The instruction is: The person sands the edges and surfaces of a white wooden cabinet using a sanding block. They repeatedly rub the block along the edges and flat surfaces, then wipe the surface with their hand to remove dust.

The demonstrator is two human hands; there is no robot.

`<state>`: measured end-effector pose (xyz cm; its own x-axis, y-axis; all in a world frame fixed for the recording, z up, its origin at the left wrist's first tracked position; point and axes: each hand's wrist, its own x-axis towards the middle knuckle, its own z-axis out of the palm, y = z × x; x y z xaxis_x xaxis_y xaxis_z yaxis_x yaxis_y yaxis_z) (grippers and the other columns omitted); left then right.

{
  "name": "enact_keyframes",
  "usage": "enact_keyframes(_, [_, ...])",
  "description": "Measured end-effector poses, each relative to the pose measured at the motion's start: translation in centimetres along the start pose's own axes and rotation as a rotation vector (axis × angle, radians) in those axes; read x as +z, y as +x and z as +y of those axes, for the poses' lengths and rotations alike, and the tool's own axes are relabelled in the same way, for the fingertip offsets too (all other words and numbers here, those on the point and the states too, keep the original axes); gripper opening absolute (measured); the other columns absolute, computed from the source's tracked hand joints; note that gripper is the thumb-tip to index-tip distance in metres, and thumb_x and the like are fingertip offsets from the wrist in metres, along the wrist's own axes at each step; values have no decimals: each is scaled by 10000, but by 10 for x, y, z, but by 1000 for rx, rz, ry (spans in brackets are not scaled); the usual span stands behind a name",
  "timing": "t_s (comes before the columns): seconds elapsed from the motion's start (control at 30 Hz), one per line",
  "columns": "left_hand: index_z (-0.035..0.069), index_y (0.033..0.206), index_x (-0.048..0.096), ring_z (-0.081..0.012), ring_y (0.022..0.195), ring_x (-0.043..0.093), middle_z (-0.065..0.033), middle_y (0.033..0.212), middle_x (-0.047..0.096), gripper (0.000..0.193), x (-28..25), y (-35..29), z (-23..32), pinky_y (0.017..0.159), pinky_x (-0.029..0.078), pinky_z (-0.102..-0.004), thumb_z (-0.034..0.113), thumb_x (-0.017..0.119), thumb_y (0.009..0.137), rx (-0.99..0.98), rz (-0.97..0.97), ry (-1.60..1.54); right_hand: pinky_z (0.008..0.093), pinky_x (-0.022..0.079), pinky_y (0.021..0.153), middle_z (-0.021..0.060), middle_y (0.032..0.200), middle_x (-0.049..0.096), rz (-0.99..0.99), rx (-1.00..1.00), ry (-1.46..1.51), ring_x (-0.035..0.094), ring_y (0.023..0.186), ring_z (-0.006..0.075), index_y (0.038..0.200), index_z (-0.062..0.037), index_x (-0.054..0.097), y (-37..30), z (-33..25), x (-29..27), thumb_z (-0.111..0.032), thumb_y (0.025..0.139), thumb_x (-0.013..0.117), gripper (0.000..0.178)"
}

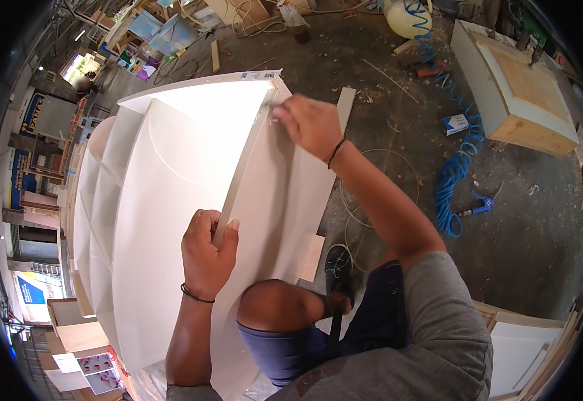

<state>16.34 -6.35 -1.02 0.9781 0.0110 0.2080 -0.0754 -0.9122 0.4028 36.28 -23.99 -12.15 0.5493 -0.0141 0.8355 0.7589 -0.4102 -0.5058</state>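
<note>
Head view: thin white strip (244, 164) (edge trim, by the look) lies along the edge of a big white cabinet (171, 200), running from near the cabinet's far corner down toward the person. Left hand (208, 250) has its fingers closed around the strip's near end, thumb on the right side of it, black band on the wrist. Right hand (313, 123) sits at the strip's far end, fingers bent and pressing down onto it near the cabinet's corner; whether they pinch it or only press, cannot tell. Cabinet is white, with shelf compartments showing on its left side, and fills the middle of the frame, leaning against the person's bare knee (274, 307). Another narrow white board (343, 107) pokes out just past the right hand. On the concrete floor (505, 220) to the right: coiled blue air hose (455, 167), a small blue-and-white box (456, 123) beside it, and further off a wooden box with white sides (518, 87). Loops of thin wire (378, 194) lie by the right forearm.
</note>
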Motion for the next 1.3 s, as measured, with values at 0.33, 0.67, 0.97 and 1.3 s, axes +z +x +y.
enact_keyframes(0.33, [13,809,526,-139,566,453,-56,681,524,135,0,0,1,543,403,-287,99,622,850,1,2,-15,371,464,517,123,665,587,58,6,30,597,601,318,789,-62,558,6,-5,-3,-222,876,621,193])
enact_keyframes(0.67, [4,799,509,-231,577,505,-105,716,524,165,0,-1,0,519,404,-347,105,635,830,-2,-6,-28,371,460,509,102,683,601,-162,-82,25,600,609,307,791,-82,543,-5,-43,-17,-276,893,593,225])
enact_keyframes(0.97, [-1,801,503,-243,567,476,-112,709,501,177,0,-1,-2,520,396,-355,107,642,823,22,7,4,357,474,483,46,684,572,-326,-182,-237,608,603,242,805,-97,535,4,-59,-38,-291,923,532,227])
enact_keyframes(1.3, [-8,813,513,-242,577,492,-114,718,509,184,0,-1,3,524,406,-357,125,641,824,19,-7,22,397,476,490,73,748,613,-371,105,-359,631,636,270,787,-106,517,35,-31,-51,-306,933,506,249])
